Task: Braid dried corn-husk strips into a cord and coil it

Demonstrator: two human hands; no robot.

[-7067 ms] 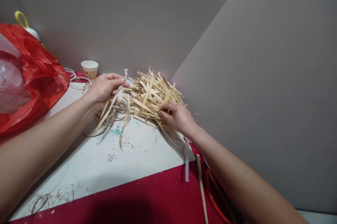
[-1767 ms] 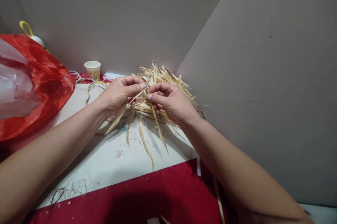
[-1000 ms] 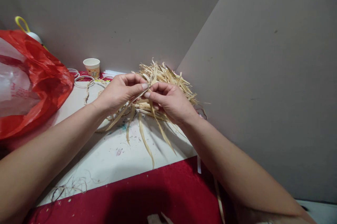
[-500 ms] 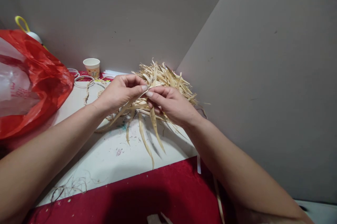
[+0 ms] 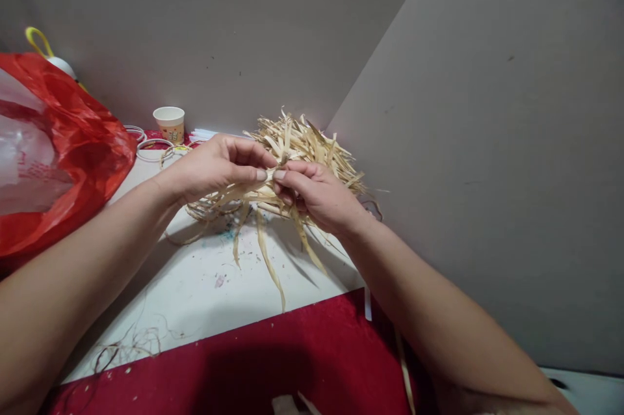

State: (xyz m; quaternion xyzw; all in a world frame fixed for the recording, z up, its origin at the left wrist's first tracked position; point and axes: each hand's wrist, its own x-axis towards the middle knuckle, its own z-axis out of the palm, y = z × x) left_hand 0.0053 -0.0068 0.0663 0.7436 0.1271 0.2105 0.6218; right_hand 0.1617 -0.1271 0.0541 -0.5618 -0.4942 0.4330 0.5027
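Note:
My left hand (image 5: 227, 166) is closed in a pinch on a pale dry husk strip, thumb and forefinger meeting near the right hand. Close beside it, my right hand (image 5: 314, 192) pinches the same stretch of strip between thumb and fingers. A loose husk strip (image 5: 308, 246) hangs below the right hand. Behind both hands lies a heap of straw-coloured dry strips (image 5: 326, 151), and another curled strip (image 5: 267, 252) trails forward over the white board (image 5: 195, 298). A coil of twisted cord (image 5: 195, 213) lies under my left hand, partly hidden by it.
A red plastic bag (image 5: 92, 135) bulges at the left. Near the wall stand a paper cup (image 5: 170, 125) and white rings (image 5: 155, 149). Thin loose fibres (image 5: 129, 343) lie at the board's front left, above a dark red cloth (image 5: 273, 363). Grey panels (image 5: 468, 161) rise behind and right.
My left hand has shifted slightly left and its fingers have opened out a little around the pinch. The strip hanging from the right hand has swung to the right.

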